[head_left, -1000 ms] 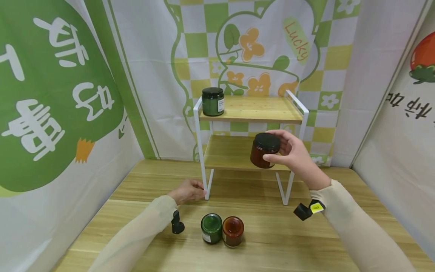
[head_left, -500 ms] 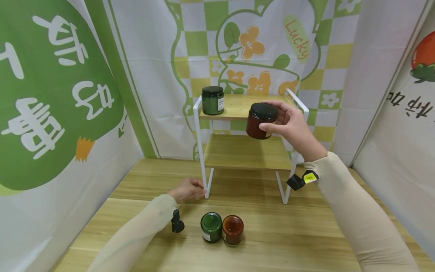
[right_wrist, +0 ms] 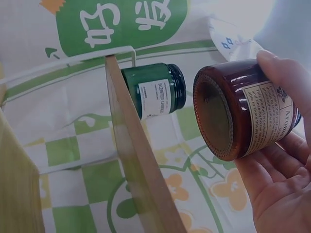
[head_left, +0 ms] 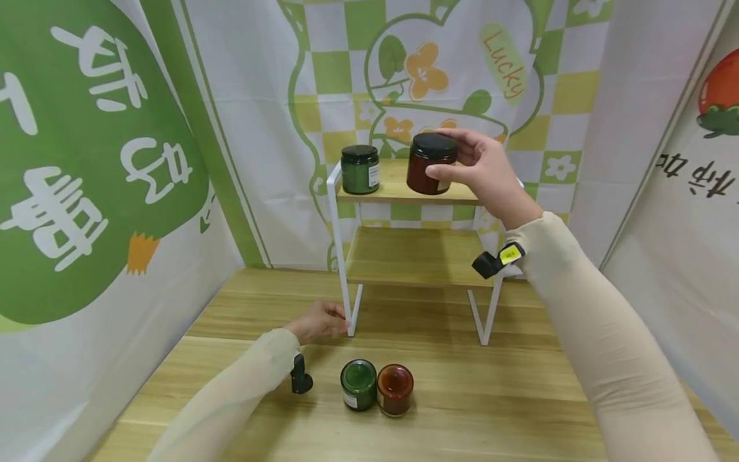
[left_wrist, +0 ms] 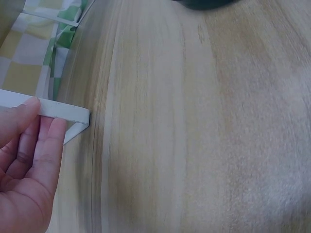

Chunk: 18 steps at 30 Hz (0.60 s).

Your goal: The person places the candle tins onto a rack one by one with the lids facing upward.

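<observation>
My right hand (head_left: 487, 176) grips a dark amber candle jar (head_left: 423, 168) with a black lid, thumb on the near side. In the right wrist view the amber jar (right_wrist: 231, 104) shows its base and cream label, apart from the shelf board. A green scented candle jar (head_left: 359, 177) with a black lid stands at the left end of the top shelf (head_left: 392, 192), just left of the held jar. Low on the left, my left hand (head_left: 319, 321) pinches the rack's white leg (left_wrist: 68, 111) between thumb and fingers near its foot.
On the wooden table (head_left: 473, 410) in front of the rack stand a green jar (head_left: 358, 384) and an amber jar (head_left: 395, 388), side by side. The rack's lower shelf (head_left: 421, 255) lies below the held jar. Printed cloth walls (head_left: 260, 128) enclose the table.
My right hand has lifted the amber candle jar from in front of the lower shelf to top-shelf height, moving slightly left toward the green jar. My left hand stays at the leg.
</observation>
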Tool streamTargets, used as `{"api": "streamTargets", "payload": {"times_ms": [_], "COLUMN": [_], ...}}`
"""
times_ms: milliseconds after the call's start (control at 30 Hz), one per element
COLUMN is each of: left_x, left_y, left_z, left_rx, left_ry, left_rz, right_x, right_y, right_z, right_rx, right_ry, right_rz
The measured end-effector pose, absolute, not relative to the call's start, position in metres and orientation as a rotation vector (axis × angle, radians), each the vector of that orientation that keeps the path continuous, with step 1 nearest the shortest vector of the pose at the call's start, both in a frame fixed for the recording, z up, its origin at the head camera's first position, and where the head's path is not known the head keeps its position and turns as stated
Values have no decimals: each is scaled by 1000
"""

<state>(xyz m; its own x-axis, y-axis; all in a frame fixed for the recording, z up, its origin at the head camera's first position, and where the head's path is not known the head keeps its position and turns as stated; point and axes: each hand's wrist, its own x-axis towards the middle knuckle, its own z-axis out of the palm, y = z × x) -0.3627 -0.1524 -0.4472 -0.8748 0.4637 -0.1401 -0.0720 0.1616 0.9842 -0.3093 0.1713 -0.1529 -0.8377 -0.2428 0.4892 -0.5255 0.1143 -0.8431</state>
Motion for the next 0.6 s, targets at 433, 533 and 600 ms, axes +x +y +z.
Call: {"api": "streamTargets", "payload": {"times_ms": [433,533,600], "left_x": [-361,-361,-361], "left_y": [-154,-154,-153], "left_z": [-450,-449,-448], "left_rx": [387,379,370], "left_ry": [2040,2042,2051], "left_rz": [1762,1766,1759], "right_x": [-332,-336,-338], "right_y": [157,154,152], "right_z": [-130,-128,-128], "right_rx": [711,696,694], "right_ry": [-2187,-2199,-2214], "right_rz": [1807,1811,1807]}}
